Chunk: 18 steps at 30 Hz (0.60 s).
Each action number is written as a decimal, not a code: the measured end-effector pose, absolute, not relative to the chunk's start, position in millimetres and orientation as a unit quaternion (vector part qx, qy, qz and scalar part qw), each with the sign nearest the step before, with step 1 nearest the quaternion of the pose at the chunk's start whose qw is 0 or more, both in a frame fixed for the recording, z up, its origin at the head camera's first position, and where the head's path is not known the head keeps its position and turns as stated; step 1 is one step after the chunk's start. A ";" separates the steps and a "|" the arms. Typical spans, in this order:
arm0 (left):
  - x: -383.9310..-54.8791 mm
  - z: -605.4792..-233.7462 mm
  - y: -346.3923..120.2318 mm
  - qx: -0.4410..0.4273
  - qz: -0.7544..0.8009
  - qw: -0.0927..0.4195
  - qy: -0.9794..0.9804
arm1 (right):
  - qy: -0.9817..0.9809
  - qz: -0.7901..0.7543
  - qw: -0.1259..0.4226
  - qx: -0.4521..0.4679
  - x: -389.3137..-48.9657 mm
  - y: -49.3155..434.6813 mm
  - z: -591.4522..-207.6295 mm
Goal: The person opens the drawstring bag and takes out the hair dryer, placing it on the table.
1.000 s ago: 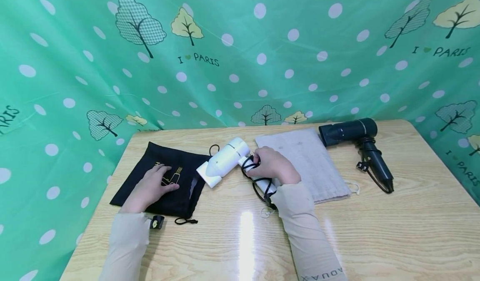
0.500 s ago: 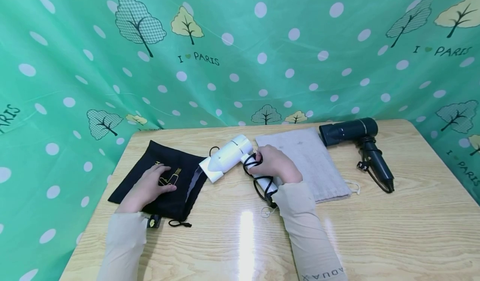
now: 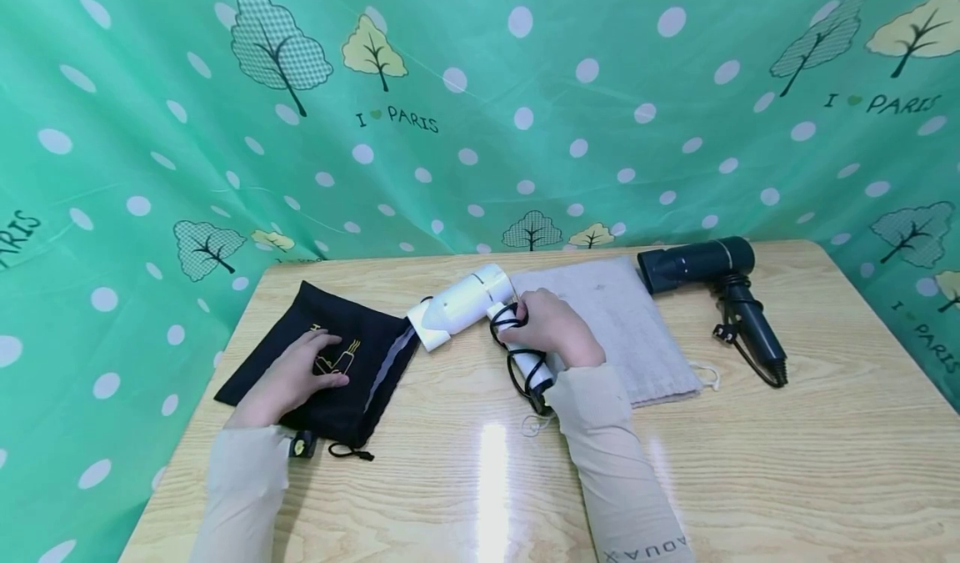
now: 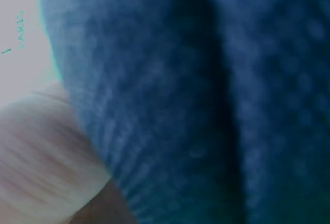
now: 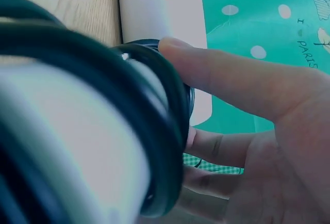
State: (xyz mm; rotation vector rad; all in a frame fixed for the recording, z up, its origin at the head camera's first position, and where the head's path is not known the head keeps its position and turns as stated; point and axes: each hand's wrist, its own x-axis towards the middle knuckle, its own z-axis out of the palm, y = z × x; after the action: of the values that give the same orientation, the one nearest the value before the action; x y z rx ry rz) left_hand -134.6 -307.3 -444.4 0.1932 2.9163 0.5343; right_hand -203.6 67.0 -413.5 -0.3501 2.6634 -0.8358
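Observation:
In the head view my right hand grips the handle of a white hair dryer, with a black cord wound round it. The right wrist view shows the thumb on one side of the corded handle and fingers on the other. The dryer's barrel points left, its nozzle end beside the mouth of a black drawstring bag. My left hand rests on this bag, thumb spread away from the fingers, over its gold print. Blurred dark cloth fills most of the left wrist view.
A grey drawstring bag lies flat, partly behind my right hand. Farther right is a black hair dryer with its cord wrapped on the handle. A green patterned curtain hangs behind the wooden table.
The white hair dryer has swung slightly up and right. The black bag has shifted a little left under my left hand, and more of its greyish inner edge shows at the mouth.

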 end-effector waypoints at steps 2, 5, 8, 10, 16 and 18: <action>-133.6 -443.2 -306.2 0.065 0.173 0.090 0.979 | 0.938 -0.287 0.160 -0.114 -203.6 66.4 -414.1; -133.7 -441.0 -301.9 0.061 0.167 0.094 0.980 | 0.945 -0.273 0.148 -0.105 -202.6 65.6 -413.9; -134.4 -438.3 -294.0 0.050 0.170 0.091 0.980 | 0.950 -0.267 0.135 -0.094 -201.3 63.9 -413.0; -134.5 -436.7 -288.0 0.044 0.176 0.089 0.979 | 0.951 -0.269 0.125 -0.090 -200.9 62.3 -412.3; -132.7 -434.8 -271.3 0.043 0.180 0.089 0.979 | 0.948 -0.270 0.132 -0.105 -198.8 56.0 -410.6; -131.5 -434.8 -267.5 0.043 0.178 0.088 0.979 | 0.947 -0.266 0.141 -0.110 -198.2 54.2 -410.7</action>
State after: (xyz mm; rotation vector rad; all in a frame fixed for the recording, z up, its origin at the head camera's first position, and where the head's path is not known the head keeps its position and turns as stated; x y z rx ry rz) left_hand -131.5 -267.5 -434.8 0.1274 2.9146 0.5307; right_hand -198.2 54.2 -410.7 -0.3164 2.7346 -0.7679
